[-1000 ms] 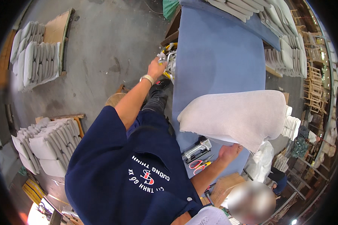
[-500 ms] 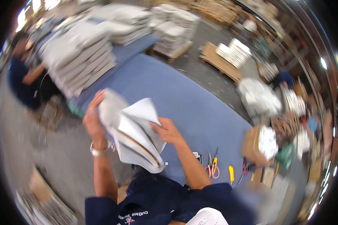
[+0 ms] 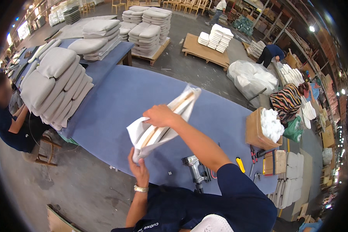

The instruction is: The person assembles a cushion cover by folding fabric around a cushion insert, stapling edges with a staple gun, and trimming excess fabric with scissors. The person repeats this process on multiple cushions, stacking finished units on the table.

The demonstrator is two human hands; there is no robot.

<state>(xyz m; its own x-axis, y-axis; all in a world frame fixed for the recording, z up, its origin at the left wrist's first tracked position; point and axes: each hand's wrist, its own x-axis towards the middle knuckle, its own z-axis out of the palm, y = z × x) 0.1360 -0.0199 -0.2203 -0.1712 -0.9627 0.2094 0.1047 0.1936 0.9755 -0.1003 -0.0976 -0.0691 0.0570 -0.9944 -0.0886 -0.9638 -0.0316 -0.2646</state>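
A chair seat cushion point(image 3: 152, 136) in a loose white-grey fabric cover is held up on its edge over the blue table. A strip of brown board shows between the fabric flaps. My right hand point(image 3: 161, 115) is closed on the fabric along the upper side. At the near lower end, my left hand point(image 3: 139, 170) grips the cushion's corner, fingers on the cover. The cushion's far end points to the upper right. A pneumatic staple gun point(image 3: 197, 170) lies on the table to the right of my left hand, partly beside my right arm.
On the blue table point(image 3: 143, 83) are a yellow utility knife point(image 3: 240, 164), red-handled pliers point(image 3: 253, 154) and a cardboard box point(image 3: 255, 131) with white stuffing. Stacked grey cushions point(image 3: 58, 81) stand at left, near a seated co-worker point(image 3: 11, 120). Another person point(image 3: 272, 54) bends over at far right.
The cushion has moved right, over the table, and turned onto its edge. My right hand now reaches across its upper side; my left hand has dropped to the lower corner.
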